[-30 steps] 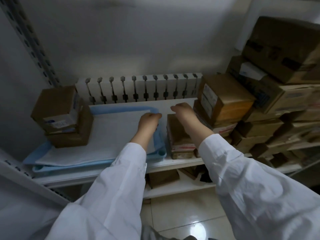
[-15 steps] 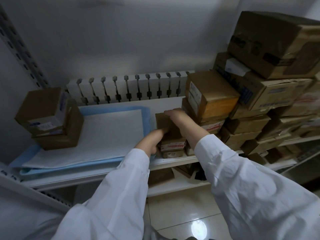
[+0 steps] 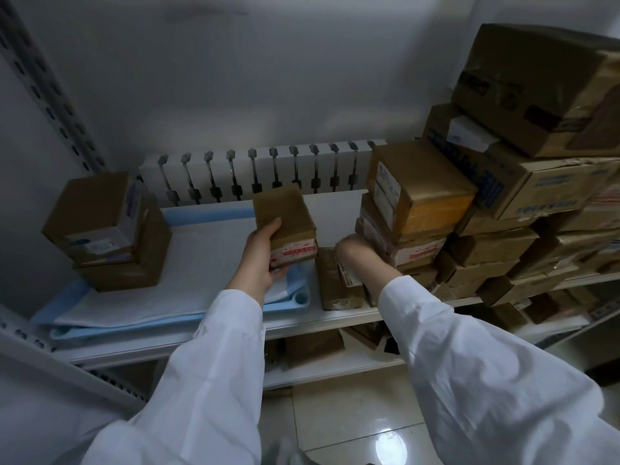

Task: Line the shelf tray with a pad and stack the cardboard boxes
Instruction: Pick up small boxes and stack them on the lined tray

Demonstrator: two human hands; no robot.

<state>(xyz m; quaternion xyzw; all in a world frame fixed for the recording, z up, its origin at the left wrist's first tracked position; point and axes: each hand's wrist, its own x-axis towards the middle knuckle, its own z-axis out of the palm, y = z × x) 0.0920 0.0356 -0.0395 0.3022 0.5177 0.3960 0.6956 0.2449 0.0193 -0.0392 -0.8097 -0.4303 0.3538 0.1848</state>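
A light blue tray lies on the shelf, lined with a white and blue pad. Two stacked cardboard boxes stand on the pad's left end. My left hand grips a small brown box with a red-and-white label, lifted over the tray's right end. My right hand reaches down onto another small brown box standing on the shelf just right of the tray; its fingers are blurred and partly hidden.
A tall pile of cardboard boxes fills the shelf's right side, with larger cartons above. A white slotted rack runs along the back wall. A lower shelf holds more boxes. A perforated upright stands left.
My left hand has lifted the small labelled box up and leftward over the tray. My right hand has dropped from that box to the one underneath it.
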